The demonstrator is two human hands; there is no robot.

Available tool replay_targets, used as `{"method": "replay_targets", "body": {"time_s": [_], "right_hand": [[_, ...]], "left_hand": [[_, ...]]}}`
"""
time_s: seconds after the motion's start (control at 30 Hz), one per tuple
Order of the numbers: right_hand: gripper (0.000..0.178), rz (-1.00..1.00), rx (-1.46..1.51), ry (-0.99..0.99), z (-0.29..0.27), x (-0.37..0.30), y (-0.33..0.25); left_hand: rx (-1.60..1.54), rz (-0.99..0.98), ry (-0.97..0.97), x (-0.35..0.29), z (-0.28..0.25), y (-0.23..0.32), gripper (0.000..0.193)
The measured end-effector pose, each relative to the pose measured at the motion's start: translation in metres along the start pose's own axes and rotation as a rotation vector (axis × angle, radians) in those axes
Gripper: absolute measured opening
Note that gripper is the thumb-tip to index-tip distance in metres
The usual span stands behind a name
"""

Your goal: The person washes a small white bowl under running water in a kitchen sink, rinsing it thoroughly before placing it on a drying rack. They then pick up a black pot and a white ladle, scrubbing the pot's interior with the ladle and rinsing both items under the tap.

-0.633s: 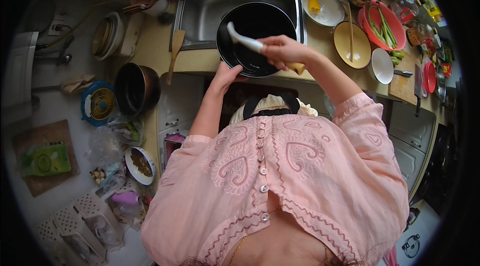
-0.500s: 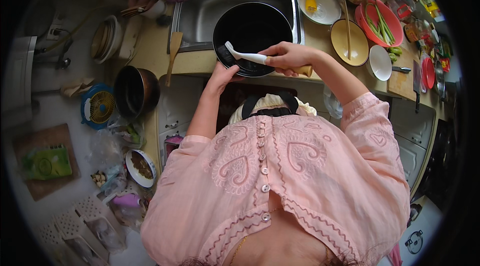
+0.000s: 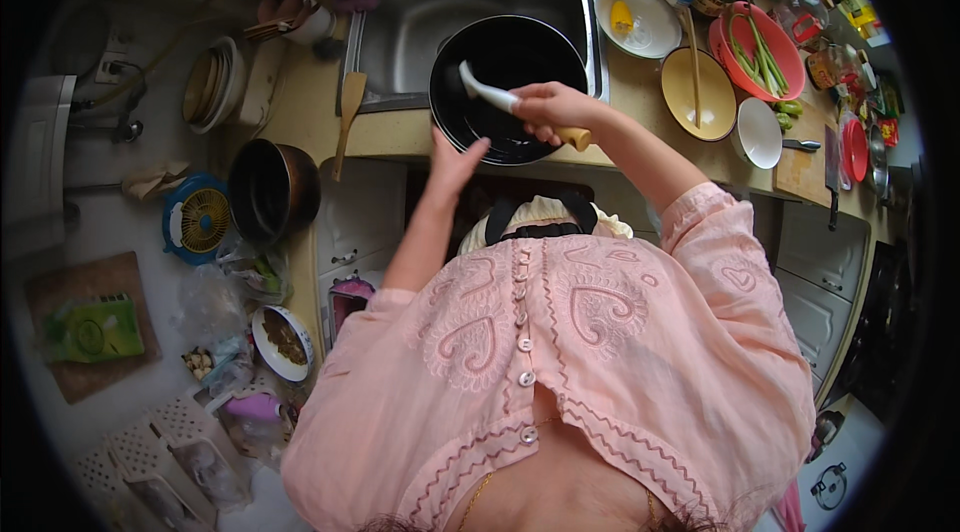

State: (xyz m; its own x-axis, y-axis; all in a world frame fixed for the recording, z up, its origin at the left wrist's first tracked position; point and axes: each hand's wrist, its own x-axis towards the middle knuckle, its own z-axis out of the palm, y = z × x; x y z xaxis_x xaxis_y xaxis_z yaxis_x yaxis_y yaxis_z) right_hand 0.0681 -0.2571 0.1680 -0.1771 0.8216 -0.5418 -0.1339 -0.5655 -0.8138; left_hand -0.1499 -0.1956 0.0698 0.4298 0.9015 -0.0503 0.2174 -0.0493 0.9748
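Note:
A round black pot (image 3: pixel 520 42) leans over the front edge of the steel sink (image 3: pixel 400 7), its opening facing up. My left hand (image 3: pixel 452 164) grips its near left rim, thumb over the inner side and the other fingers mostly hidden behind the wall. In my right hand (image 3: pixel 553 112) is a scrubbing brush (image 3: pixel 488 92) with a curved white neck and a pale wooden handle end. Its head is inside the pot, where the dark bristles blend with the black interior, so contact with the wall is hard to tell.
A wooden spatula (image 3: pixel 348 117) lies left of the sink. To the right stand a white bowl (image 3: pixel 655 22), a yellow bowl (image 3: pixel 690 87), a red basin (image 3: pixel 798 77) with green stalks and a small white bowl (image 3: pixel 757 135). A dark pot (image 3: pixel 275 187) sits at left.
The brush has lifted from the pot's near left wall and moved up and inward. My right hand has shifted slightly left. The pot has moved a little toward me, and my left thumb has spread farther over its rim.

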Motion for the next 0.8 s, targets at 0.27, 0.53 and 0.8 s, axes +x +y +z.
{"method": "replay_targets", "body": {"time_s": [0.27,0.53,0.8], "right_hand": [[0.044,0.142,-0.628,-0.168,0.001,-0.013,-0.002],[0.03,0.059,0.276,0.121,0.001,0.023,0.011],[0.029,0.058,0.007,-0.013,0.001,0.015,0.011]], "left_hand": [[-0.376,-0.485,-0.245,-0.011,0.007,0.036,0.044],[-0.08,-0.018,0.061,-0.002,0.015,-0.035,0.069],[-0.156,-0.162,-0.094,0.009,-0.002,0.004,0.064]]}}
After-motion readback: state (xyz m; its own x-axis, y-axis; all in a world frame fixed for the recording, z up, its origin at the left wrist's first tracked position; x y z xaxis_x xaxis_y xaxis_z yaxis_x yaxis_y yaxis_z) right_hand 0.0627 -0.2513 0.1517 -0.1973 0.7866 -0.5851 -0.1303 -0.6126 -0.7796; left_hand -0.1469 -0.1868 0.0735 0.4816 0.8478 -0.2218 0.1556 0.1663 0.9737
